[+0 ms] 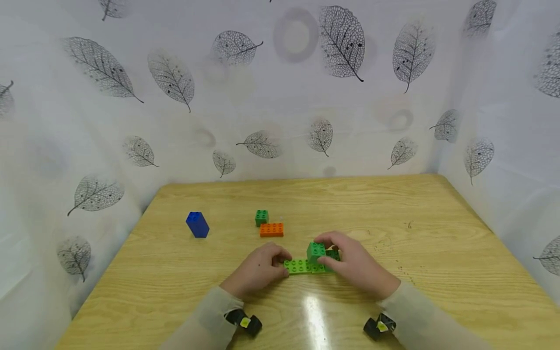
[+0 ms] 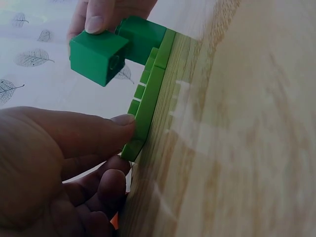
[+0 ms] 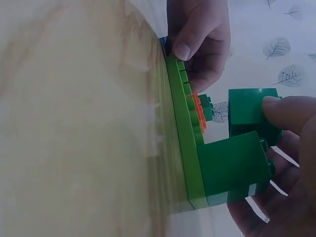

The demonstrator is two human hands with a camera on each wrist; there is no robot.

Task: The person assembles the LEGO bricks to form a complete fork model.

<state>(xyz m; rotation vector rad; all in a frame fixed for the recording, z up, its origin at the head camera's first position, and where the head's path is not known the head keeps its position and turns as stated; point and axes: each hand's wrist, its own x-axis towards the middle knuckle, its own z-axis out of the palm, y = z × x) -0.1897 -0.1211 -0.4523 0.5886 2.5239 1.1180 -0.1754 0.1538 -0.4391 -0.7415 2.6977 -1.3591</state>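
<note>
Thumb and fingers of my left hand pinch the left end of a low light green brick strip, which lies on the table. A green block stands on the strip's right end. Just above the strip, left of that block, my right hand grips another green block between thumb and fingers. In the left wrist view this held block is tilted and clear of the strip's studs. The far fingers of the right hand are partly hidden behind the blocks.
Behind the left hand lie an orange brick and a small green block, close together. A tall blue block stands farther left. The wooden table meets a leaf-patterned white curtain at the back and sides.
</note>
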